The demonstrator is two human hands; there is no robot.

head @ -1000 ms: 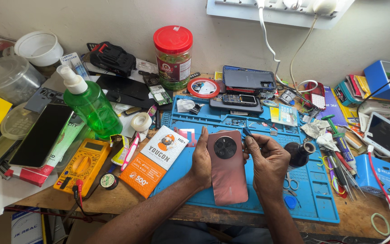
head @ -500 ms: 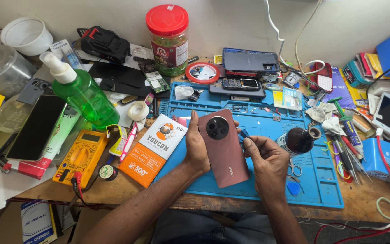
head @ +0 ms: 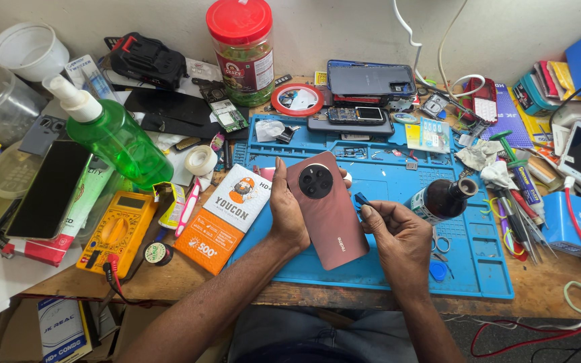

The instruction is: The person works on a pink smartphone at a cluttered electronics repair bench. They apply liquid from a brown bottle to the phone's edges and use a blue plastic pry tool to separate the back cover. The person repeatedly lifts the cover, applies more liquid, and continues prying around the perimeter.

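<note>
Tilted now against a second ago, rose-brown smartphone with round camera ring (head: pixel 324 208) gripped in left hand (head: pixel 288 214), small blue plastic pick (head: pixel 362 199) pinched by right hand (head: pixel 398 232) at its edge.

Copper-pink phone (head: pixel 327 215), blue pick (head: pixel 361 199), blue mat (head: pixel 398 262), green bottle (head: pixel 119 141), red-lidded jar (head: pixel 242 47).

Two bare forearms reaching up from the lower edge, left hand (head: pixel 286 214) turned palm inward, fingers (head: pixel 278 176) curled in a grip; right hand (head: pixel 398 235) half closed, thumb and forefinger pinched together, wrists near each other
</note>
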